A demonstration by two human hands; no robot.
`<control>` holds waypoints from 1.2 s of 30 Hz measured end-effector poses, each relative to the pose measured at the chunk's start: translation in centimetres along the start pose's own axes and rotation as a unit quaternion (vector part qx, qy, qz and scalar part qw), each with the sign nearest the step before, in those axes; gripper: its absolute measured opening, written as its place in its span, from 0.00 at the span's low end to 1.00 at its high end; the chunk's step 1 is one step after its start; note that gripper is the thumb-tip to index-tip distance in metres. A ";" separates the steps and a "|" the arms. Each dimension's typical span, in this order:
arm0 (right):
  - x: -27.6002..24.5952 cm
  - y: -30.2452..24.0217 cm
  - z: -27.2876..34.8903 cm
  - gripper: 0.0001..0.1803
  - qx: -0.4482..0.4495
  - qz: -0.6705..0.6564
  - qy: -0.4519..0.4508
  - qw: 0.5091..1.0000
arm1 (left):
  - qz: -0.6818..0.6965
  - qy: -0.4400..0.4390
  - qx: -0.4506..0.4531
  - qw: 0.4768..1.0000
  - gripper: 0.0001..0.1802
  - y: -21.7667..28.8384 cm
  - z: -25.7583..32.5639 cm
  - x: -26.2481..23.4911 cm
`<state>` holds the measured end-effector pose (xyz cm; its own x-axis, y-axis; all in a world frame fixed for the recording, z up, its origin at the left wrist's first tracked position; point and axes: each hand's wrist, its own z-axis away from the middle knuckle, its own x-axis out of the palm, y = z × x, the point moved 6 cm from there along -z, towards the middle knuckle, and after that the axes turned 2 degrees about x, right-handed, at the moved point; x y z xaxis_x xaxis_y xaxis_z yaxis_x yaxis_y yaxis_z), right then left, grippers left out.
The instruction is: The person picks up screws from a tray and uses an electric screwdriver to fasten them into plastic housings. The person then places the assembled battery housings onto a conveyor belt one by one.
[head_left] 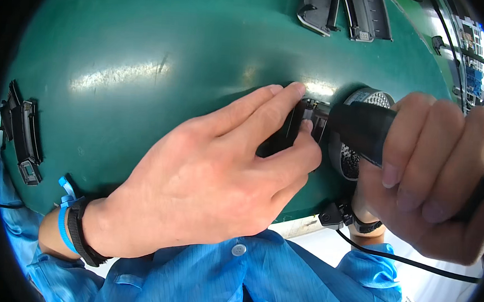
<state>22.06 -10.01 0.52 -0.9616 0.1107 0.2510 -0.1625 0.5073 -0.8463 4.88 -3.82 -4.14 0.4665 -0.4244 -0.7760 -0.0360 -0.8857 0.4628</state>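
My left hand [212, 177] lies over a black plastic part [278, 145] on the green table. Its thumb and fingers press round the part and hide much of it. In my right hand [440, 174] is a black electric screwdriver [360, 125], with the fingers wrapped round its body. The screwdriver's front end reaches the right side of the part, beside my left fingertips; the bit itself cannot be made out. Just behind the screwdriver stands a round metal dish [348, 157] with small dark pieces, probably screws, partly covered by the tool.
Two long black plastic housings [320, 12] [368, 16] lie at the table's far edge. More black plastic parts [28, 135] sit at the far left. A black cable [407, 261] runs from a clip at my right wrist. The green table [166, 30] has shiny worn patches.
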 end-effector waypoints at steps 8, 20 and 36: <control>-1.0 -0.3 -1.1 0.18 -0.002 0.014 0.009 1.000 | 0.003 0.002 -0.043 0.999 0.11 -0.1 0.0 -0.2; -5.2 -6.6 -1.9 0.24 -0.035 0.060 0.047 0.997 | -0.026 -0.069 0.045 0.996 0.27 1.0 -1.5 -0.5; -5.2 -4.8 -1.7 0.16 0.000 0.116 0.016 0.993 | -0.006 -0.074 0.022 0.997 0.29 0.9 -1.8 -0.3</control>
<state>28.17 -11.50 4.07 -0.9657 0.2518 0.0636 0.0629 0.4643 -0.8835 6.27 -4.16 -2.77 0.3318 -0.4333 -0.8379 -0.0717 -0.8973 0.4356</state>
